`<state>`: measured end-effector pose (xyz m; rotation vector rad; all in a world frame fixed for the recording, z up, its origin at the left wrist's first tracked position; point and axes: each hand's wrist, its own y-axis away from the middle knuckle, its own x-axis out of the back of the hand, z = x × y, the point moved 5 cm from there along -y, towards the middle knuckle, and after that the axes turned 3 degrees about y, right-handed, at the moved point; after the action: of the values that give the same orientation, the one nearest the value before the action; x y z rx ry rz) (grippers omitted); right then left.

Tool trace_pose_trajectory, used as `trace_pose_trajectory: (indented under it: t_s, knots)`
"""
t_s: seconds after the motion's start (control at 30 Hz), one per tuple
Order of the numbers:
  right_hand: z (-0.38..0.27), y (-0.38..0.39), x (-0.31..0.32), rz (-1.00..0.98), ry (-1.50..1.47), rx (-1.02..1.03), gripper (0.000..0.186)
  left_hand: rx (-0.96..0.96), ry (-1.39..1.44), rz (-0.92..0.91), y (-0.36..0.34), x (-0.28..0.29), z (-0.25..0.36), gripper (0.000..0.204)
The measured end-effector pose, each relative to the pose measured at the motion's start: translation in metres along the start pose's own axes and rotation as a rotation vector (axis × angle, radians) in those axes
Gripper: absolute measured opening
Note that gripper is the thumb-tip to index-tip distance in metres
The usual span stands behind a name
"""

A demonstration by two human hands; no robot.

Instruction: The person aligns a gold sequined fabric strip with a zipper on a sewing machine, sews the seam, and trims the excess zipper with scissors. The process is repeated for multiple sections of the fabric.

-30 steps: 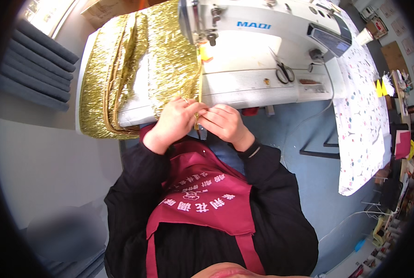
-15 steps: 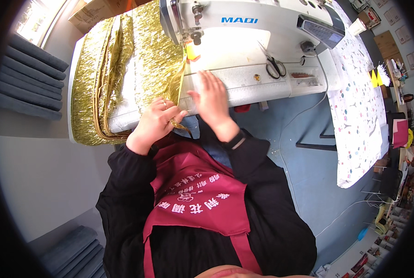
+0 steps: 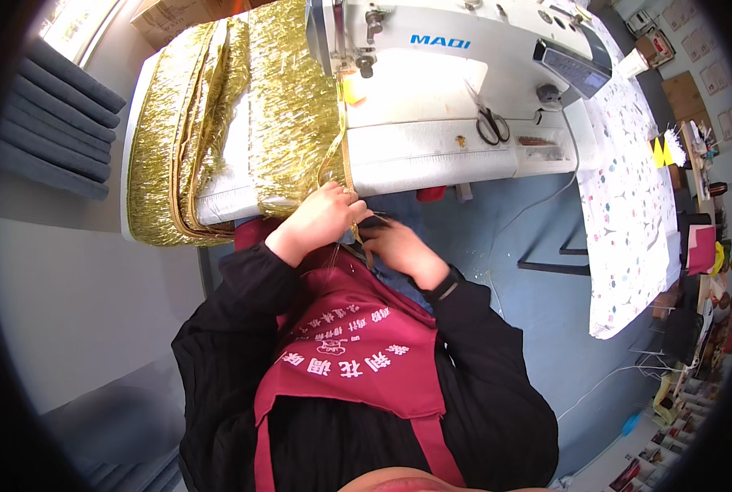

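Observation:
Gold tinsel fringe (image 3: 294,115) lies across the left of the white sewing table, its right edge bound with a narrow gold trim (image 3: 347,156). That trim runs from under the head of the sewing machine (image 3: 456,57) down over the table's front edge. Just at that edge my left hand (image 3: 321,217) is closed, pinching the trim between thumb and fingers. My right hand (image 3: 407,250) is lower and to the right, its bent fingertips closed at the trim's hanging part. A small dark area between the two hands cannot be made out.
Black-handled scissors (image 3: 492,127) lie on the table right of the machine's needle. Beside them is a small tray (image 3: 540,148) with little parts. Folded layers of fringe (image 3: 189,139) hang at the left edge. A patterned white cloth (image 3: 632,230) covers a surface at far right.
Both hands have come down toward me and right, off the table top. My right hand, earlier flat on the table beside the trim, now has its fingers bent at the hanging trim.

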<state>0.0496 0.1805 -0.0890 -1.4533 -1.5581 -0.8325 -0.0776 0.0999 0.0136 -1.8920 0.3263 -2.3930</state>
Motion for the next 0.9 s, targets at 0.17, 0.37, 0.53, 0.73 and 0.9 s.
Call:
trace_pose_trajectory:
  t_s: [0.17, 0.37, 0.53, 0.73, 0.9]
  knots:
    - [0.029, 0.025, 0.098, 0.338, 0.003, -0.208, 0.017, -0.028, -0.098, 0.109, 0.017, 0.028, 0.023, 0.04]
    - [0.007, -0.024, 0.152, 0.671, -0.034, -0.159, 0.02, -0.077, -0.164, 0.195, 0.035, 0.049, 0.043, 0.05]
    - [-0.026, -0.08, 0.142, 0.616, 0.171, 0.031, 0.028, -0.21, -0.155, 0.238, 0.04, 0.059, 0.056, 0.042]
    - [-0.04, -0.077, 0.129, 0.655, 0.202, 0.154, 0.032, -0.285, -0.091, 0.27, 0.044, 0.083, 0.052, 0.038]
    - [-0.045, -0.067, 0.125, 0.679, 0.193, 0.214, 0.028, 0.249, -0.232, 0.296, 0.022, 0.097, -0.02, 0.056]
